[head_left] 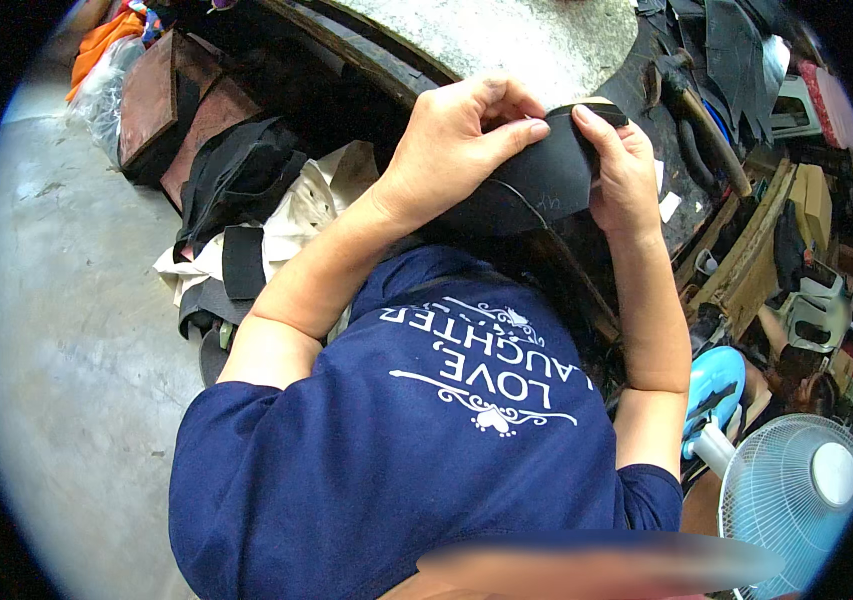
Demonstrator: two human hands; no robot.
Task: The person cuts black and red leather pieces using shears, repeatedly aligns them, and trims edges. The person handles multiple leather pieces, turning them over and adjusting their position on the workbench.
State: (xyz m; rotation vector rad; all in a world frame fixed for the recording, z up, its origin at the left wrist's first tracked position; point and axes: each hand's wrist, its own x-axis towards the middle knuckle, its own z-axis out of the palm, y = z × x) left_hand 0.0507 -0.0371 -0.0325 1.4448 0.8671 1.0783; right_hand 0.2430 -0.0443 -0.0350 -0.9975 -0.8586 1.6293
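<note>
Both my hands hold a curved, black leather-like piece [544, 172] by its upper edge, above my lap. A faint pale mark shows on its lower part. My left hand [461, 140] pinches the edge from the left, thumb and fingertips close together. On the right, my right hand [621, 165] grips the same piece, its thumb on top and its fingers curled behind. Under the piece lies more dark material, and where one ends and the other begins is hard to tell.
Beyond my hands is a pale, worn work surface [546, 40]. A wooden-handled tool [708, 140] lies at the right, near black scraps [736, 60]. Dark cloth pieces [236, 175] and cream fabric [301, 215] are heaped at left. A blue-and-white fan [791, 500] stands at lower right.
</note>
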